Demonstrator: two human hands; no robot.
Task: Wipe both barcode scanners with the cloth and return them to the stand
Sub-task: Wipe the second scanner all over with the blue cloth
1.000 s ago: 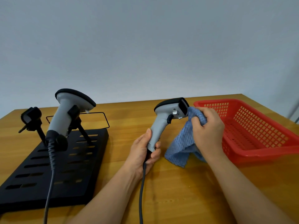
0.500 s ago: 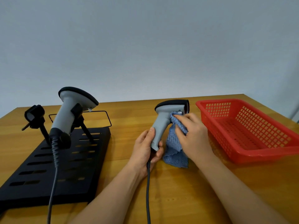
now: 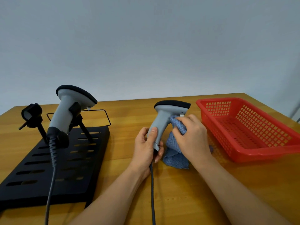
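Firstly, a wide wooden table (image 3: 178,200) with an orange-brown top is seen, and everything else is placed on it. At the left side a flat black slotted stand (image 3: 73,168) is laid, with two black cradles rising from its far part. In the right cradle a grey barcode scanner with a black head (image 3: 65,114) is held, tilted, and its grey cable (image 3: 50,184) is hung down over the stand; the left cradle (image 3: 31,113) is unoccupied. At the right side a red plastic basket with perforated walls (image 3: 259,153) is set. Between the stand and the basket a second grey scanner with a black top (image 3: 162,116) is kept upright above the table. Its handle is clamped by the left hand (image 3: 146,150), and its dark cord (image 3: 152,192) is led down toward the camera. A blue waffle-textured cloth (image 3: 175,143) is pressed against the front of the handle, just under the head, by the right hand (image 3: 191,137), whose fingers are closed on the fabric. The lower end of the cloth is rested on the table.
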